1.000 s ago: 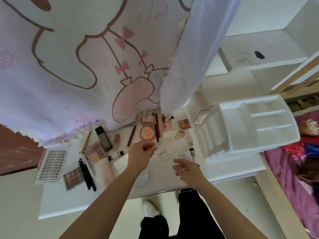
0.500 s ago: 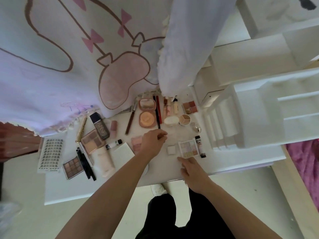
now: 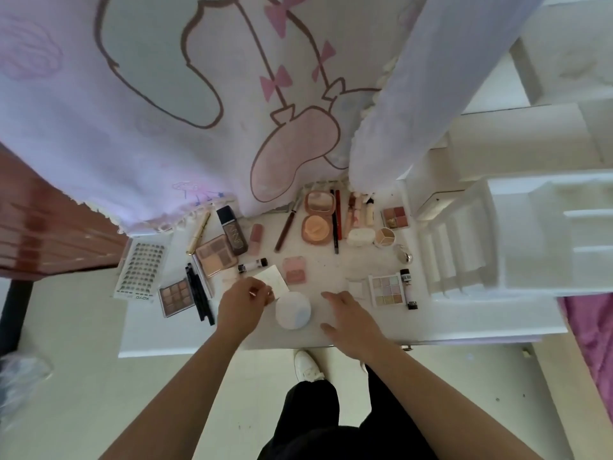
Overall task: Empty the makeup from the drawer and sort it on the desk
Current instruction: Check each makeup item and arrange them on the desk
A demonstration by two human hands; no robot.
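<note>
Left hand (image 3: 243, 307): fingers curled against the near edge of the white square case (image 3: 270, 280); whether they actually grip it cannot be told.
Right hand (image 3: 351, 318): fingers straight and spread, flat on the desk (image 3: 166, 343), holding nothing.
Between the hands: round white pot (image 3: 293, 310).
Makeup: laid out across the desk, with the pastel palette (image 3: 386, 289) just right of the right hand, the brown palette (image 3: 175, 297) left and the orange compact (image 3: 316, 224) farther back.
Drawer tray (image 3: 530, 234): white, divided, at the desk's right end.
Behind: cartoon-print curtain (image 3: 166, 127) hanging to the desk's far edge.

matt white desk (image 3: 185, 340), cloth curtain (image 3: 132, 127), glossy wood cabinet (image 3: 49, 227)
</note>
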